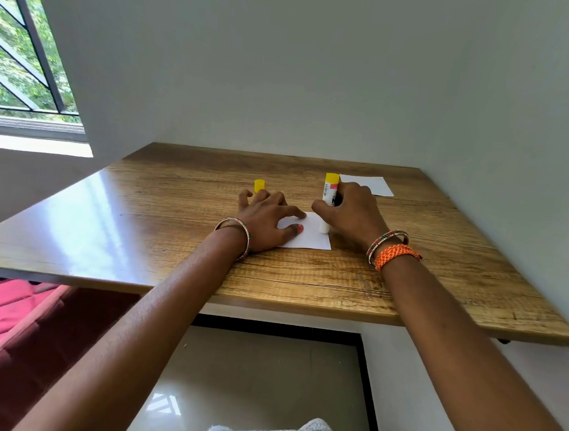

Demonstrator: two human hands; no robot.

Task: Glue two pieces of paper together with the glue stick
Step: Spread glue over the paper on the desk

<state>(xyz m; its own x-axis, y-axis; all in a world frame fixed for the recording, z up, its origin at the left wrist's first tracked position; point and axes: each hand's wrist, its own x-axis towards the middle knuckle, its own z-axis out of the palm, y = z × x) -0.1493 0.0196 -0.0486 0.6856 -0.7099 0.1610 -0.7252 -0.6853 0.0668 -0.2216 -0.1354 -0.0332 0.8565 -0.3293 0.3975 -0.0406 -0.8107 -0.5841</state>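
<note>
**Glue going onto the near sheet**

Left hand (269,219) spread flat on the near sheet of paper (310,234), fingers straight, pinning it, presumably against sliding under the rubbing. Right hand (352,211) wrapped round the glue stick (329,201), held upright with the white tip pressed down near the sheet's right edge. Yellow cap (259,186) stood apart beyond the left fingers, out of the way. Second sheet (367,184) lying at the back right of the wooden table (175,214), well apart, likely kept clean until pressing on. Gluing step judged under way; joining not yet done.
</note>
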